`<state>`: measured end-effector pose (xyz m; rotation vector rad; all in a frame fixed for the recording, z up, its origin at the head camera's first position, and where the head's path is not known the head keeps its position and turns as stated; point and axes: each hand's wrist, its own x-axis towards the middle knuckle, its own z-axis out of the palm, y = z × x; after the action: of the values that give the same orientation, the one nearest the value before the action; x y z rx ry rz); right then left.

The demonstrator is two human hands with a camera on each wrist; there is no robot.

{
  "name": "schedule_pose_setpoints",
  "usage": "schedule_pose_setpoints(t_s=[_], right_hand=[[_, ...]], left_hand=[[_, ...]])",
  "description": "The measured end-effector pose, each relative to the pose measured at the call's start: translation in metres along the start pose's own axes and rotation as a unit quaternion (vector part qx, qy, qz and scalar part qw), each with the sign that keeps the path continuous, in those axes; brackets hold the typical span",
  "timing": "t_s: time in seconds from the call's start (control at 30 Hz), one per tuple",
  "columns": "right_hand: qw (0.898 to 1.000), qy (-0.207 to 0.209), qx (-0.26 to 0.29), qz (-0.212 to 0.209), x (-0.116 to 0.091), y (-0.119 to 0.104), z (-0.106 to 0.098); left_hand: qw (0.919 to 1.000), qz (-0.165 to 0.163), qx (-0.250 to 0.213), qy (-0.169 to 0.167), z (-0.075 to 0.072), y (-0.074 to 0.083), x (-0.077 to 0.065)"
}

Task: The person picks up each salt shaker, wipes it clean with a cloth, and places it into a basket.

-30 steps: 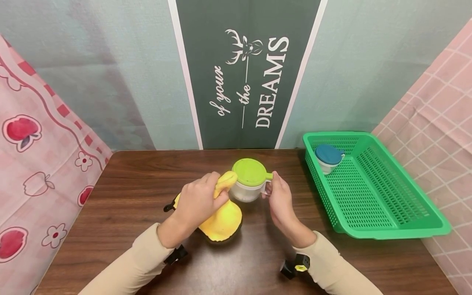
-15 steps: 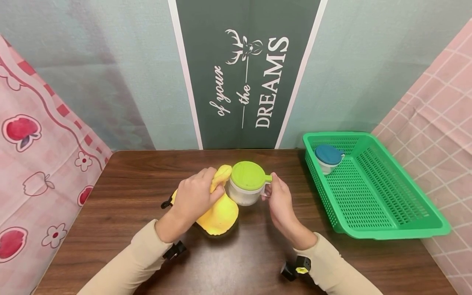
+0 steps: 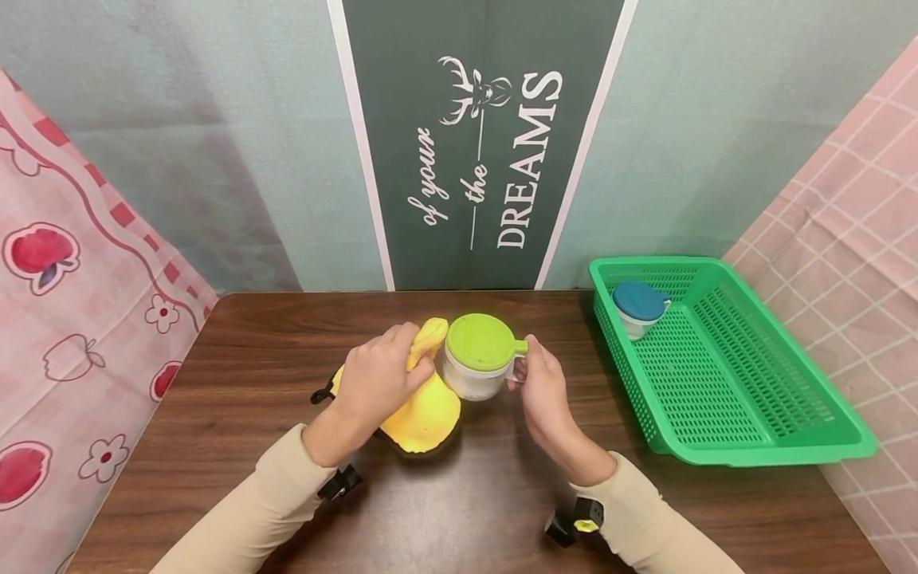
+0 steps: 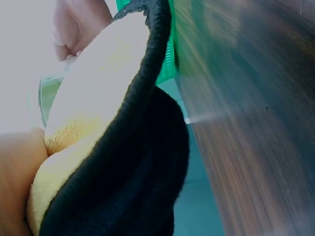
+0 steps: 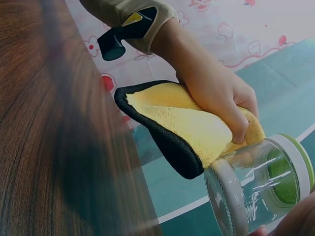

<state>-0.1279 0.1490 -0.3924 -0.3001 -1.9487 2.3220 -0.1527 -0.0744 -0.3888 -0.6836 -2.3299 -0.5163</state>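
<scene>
A clear jar with a green lid [image 3: 480, 343] and a side handle is held up above the table by my right hand [image 3: 543, 391], whose fingers grip the handle. My left hand [image 3: 376, 383] grips a bunched yellow cloth [image 3: 423, 418] with a dark edge and dark underside. In the right wrist view the cloth [image 5: 182, 123] touches the side of the glass jar [image 5: 256, 182] near its base. The left wrist view has the cloth [image 4: 98, 83] hiding most of the jar.
To the right stands a green perforated basket [image 3: 717, 446], with a blue-lidded jar [image 3: 638, 307] in its back left corner. The brown wooden table [image 3: 215, 414] ends against a printed curtain at the back. Pink patterned cloths hang on both sides.
My left hand with the cloth has shifted up and to the left along the jar's side. The jar has come slightly nearer, while the right hand stays almost still on its handle.
</scene>
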Motion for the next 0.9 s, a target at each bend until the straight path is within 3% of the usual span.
schedule_pose_setpoints(t_s=[0.57, 0.9], right_hand=[[1.000, 0.002, -0.006, -0.009, 0.001, -0.002, 0.001], [0.999, 0.011, 0.026, -0.023, 0.004, 0.001, 0.000]], left_hand=[[0.9995, 0.032, -0.002, 0.005, 0.000, 0.008, -0.002], [0.9989, 0.045, -0.016, 0.006, 0.000, 0.012, -0.003]])
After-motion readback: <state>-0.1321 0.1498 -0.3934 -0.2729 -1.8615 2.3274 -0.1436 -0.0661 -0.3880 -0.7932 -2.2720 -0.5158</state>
